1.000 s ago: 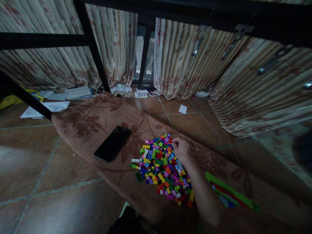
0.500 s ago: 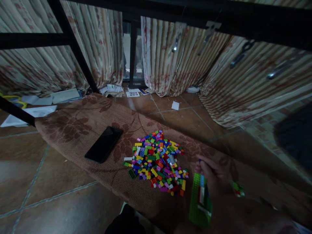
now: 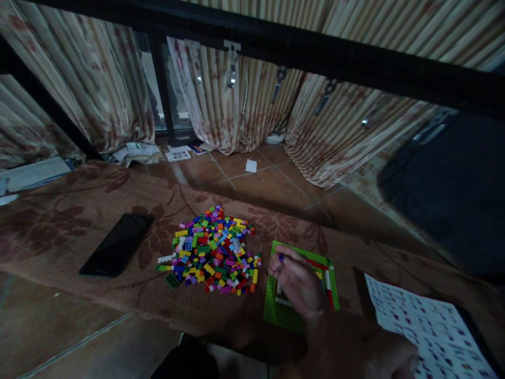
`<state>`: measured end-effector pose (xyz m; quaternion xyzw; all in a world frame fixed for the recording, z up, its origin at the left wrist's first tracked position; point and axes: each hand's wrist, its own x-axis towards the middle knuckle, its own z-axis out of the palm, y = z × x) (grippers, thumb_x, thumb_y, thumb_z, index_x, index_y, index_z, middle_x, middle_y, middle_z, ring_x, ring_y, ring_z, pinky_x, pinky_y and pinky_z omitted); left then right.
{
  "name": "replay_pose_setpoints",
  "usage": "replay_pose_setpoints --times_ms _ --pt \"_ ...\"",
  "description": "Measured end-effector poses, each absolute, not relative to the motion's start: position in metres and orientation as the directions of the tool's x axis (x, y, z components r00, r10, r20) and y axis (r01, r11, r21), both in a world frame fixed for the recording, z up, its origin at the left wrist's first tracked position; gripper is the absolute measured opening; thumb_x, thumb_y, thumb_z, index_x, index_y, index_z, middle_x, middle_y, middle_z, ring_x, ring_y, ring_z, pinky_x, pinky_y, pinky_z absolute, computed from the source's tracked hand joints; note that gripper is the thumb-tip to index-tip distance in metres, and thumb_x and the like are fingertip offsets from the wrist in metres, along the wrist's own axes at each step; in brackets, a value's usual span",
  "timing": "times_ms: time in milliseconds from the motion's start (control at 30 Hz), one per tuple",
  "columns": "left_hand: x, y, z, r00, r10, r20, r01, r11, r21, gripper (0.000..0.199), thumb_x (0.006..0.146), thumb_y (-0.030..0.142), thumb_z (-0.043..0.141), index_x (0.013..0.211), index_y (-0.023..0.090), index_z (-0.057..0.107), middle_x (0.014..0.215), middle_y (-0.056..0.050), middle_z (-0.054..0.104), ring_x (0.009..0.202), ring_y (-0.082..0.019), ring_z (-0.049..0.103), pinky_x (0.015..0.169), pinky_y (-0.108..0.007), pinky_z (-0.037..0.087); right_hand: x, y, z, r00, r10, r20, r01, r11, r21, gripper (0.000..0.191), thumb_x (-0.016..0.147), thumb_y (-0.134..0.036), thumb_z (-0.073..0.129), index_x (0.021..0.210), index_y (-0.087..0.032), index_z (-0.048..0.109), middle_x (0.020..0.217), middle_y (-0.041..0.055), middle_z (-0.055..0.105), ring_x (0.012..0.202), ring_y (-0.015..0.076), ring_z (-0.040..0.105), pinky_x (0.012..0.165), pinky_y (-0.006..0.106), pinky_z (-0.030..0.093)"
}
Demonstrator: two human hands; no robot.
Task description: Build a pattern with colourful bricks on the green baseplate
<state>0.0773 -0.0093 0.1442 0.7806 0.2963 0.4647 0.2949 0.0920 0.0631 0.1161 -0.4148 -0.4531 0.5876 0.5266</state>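
My right hand [image 3: 298,281] reaches in from the lower right, its fingers curled and thumb pressed against them. Pinched at the fingertips is a small dark blue or purple toy brick [image 3: 281,258]. Under the hand lies a green studded baseplate [image 3: 270,310], with red and white bricks [image 3: 328,284] in a line near its right edge. Some yellow shows inside that line; the hand covers much of the plate's middle. To the left of the plate spreads a pile of loose, many-coloured toy bricks [image 3: 215,252]. My left hand does not show.
A black phone [image 3: 116,245] lies left of the pile on the brown patterned cloth [image 3: 51,226]. At right is a white sheet [image 3: 426,326] with rows of small pictures. A dark rail [image 3: 252,42] with hanging metal clips crosses above; curtains [image 3: 236,105] hang behind.
The view has swung right, so the pile and phone sit further left and the picture sheet shows. My right hand, still pinching the small brick, is now over the baseplate.
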Motion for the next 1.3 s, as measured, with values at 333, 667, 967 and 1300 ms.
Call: replay_pose_setpoints --times_ms 333,667,967,1300 --pt "0.087 -0.019 0.144 0.456 0.679 0.576 0.207 -0.710 0.673 0.008 0.080 0.024 0.057 0.076 0.019 0.061 0.056 0.001 0.059 0.052 -0.012 0.054 0.053 -0.025 0.043 0.154 0.066 0.130 0.070 0.996 -0.048 -0.345 -0.021 -0.938 0.008 0.079 -0.031 0.059 0.084 -0.025 0.063 0.069 -0.0013 0.058 0.067 0.0157 0.056 0.067 0.033 0.048" --pt "0.090 -0.034 0.139 0.494 0.693 0.525 0.248 -0.691 0.679 0.014 0.088 0.029 0.051 0.080 0.020 0.058 0.066 0.001 0.061 0.061 -0.013 0.057 0.055 -0.026 0.043 0.208 0.054 0.138 0.285 0.941 -0.185 -0.308 -0.093 -0.947 0.015 0.068 -0.029 0.077 0.080 -0.022 0.070 0.074 -0.0007 0.065 0.068 0.0113 0.059 0.065 0.024 0.049" --pt "0.092 -0.034 0.135 0.607 0.626 0.490 0.203 -0.718 0.666 0.016 0.089 0.029 0.048 0.082 0.019 0.058 0.065 0.000 0.061 0.061 -0.012 0.056 0.057 -0.023 0.044 0.235 0.048 0.129 0.482 0.855 -0.193 -0.200 -0.107 -0.974 0.024 0.062 -0.033 0.082 0.080 -0.022 0.072 0.077 -0.0022 0.068 0.072 0.0101 0.060 0.070 0.021 0.050" --pt "0.090 -0.035 0.142 0.668 0.601 0.439 0.216 -0.721 0.658 0.019 0.092 0.027 0.041 0.084 0.018 0.056 0.067 -0.001 0.063 0.062 -0.013 0.058 0.058 -0.025 0.043 0.255 0.043 0.114 0.449 0.891 -0.063 0.568 -0.339 -0.750 0.024 0.071 -0.035 0.062 0.084 -0.018 0.073 0.071 0.0025 0.070 0.068 0.0181 0.061 0.065 0.029 0.044"
